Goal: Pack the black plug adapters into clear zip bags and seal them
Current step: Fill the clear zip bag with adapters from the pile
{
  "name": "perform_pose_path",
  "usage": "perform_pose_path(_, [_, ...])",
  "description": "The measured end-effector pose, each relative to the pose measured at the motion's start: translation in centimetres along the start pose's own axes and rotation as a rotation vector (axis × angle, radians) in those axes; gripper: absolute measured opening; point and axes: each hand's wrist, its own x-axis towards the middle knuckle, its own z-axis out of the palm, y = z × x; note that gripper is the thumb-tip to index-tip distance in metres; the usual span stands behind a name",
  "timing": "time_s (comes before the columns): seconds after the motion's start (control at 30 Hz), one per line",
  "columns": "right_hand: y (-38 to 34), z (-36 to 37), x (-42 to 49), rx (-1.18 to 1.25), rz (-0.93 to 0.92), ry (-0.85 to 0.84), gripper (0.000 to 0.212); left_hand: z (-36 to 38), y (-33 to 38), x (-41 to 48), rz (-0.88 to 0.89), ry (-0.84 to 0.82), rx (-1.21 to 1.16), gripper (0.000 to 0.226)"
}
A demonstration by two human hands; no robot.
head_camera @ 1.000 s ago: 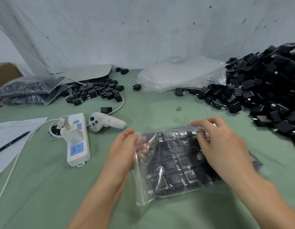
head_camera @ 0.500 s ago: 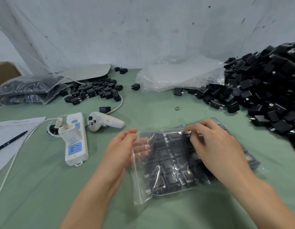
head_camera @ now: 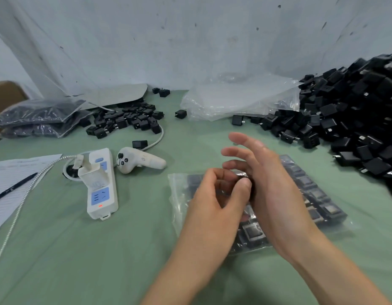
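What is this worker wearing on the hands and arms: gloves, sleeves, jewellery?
Nothing that shows. The left hand and right hand have no gloves. The left forearm and right forearm show no sleeve, watch or bracelet. No ring is visible, though the fingers are blurred.

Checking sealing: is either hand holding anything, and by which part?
The left hand seems to pinch the zip bag at its far edge; right hand holds nothing.
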Motion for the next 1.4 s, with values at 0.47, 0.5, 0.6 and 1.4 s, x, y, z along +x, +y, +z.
perform_pose_path(0.47, [1.6, -3.7, 0.7, -0.946, -0.26, 0.181, 0.039, -11.9, -1.0, 2.6, -0.157, 0.478, 0.245, 0.005])
perform_pose_path(0.5, [1.8, -4.0, 0.8, -0.99, -0.269, 0.197, 0.041, -12.3, -1.3, 2.6, -0.161, 0.489, 0.295, 0.009])
perform_pose_path(0.6, [2.0, -4.3, 0.8, -1.067, -0.271, 0.22, 0.041, -12.2, -1.9, 2.5, -0.192, 0.408, 0.382, 0.019])
perform_pose_path(1.4, [3.2, -4.4, 0.4, -1.376, -0.221, 0.07, 0.033, -7.0, -3.5, 2.8, -0.28, 0.23, 0.037, 0.016])
